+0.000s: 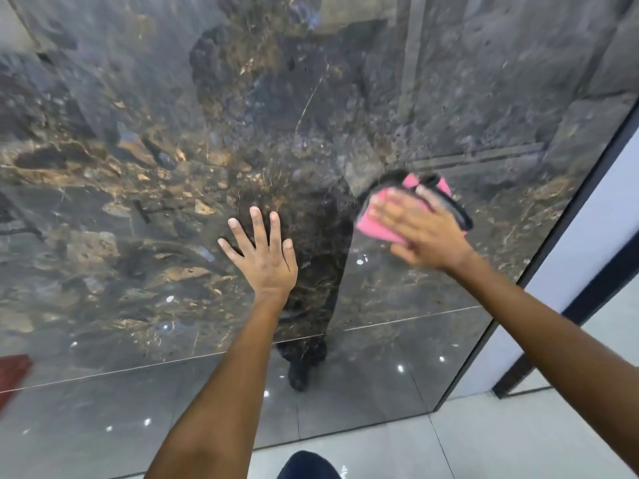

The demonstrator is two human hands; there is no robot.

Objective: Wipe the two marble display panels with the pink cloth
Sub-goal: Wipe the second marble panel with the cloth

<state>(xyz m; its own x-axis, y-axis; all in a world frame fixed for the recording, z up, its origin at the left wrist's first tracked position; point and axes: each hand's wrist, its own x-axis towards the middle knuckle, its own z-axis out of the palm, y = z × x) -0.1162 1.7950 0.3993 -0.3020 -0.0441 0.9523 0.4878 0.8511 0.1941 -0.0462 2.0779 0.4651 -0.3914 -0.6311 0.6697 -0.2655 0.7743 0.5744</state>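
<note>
Blurred right hand [420,233] covers pink cloth [378,223].

A tall, glossy, dark grey marble display panel [145,174] with gold-brown veining is standing upright, filling most of the view and mirroring ceiling lights and floor tiles in its polish. Its right edge is running along a thin dark frame. A small, folded, bright pink cloth [375,224] is lying flat against the panel's right part, near that edge, mostly hidden under a spread palm, its pink reflection showing just above. Only one panel is showing clearly.
</note>
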